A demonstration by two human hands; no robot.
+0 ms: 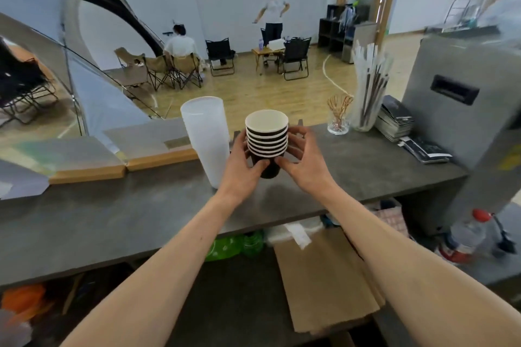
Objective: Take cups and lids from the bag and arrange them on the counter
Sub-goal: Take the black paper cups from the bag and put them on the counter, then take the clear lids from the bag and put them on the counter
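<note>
A stack of several black paper cups with white rims (267, 138) stands upright over the grey counter (112, 220), near its far edge. My left hand (244, 162) grips the stack's left side and my right hand (297, 155) grips its right side, fingers wrapped around the lower cups. Directly to the left, touching my left hand, stands a taller stack of frosted clear plastic cups (207, 138). A flat brown paper bag (324, 282) lies on the lower shelf under my right forearm. No lids are visible.
A glass of stir sticks (339, 117), a jar of wrapped straws (368, 93), stacked booklets (396, 118) and a grey machine (462, 98) fill the counter's right end. Wooden boards (90, 166) lie at the left. A water bottle (466, 236) stands lower right. Two people and folding chairs are beyond.
</note>
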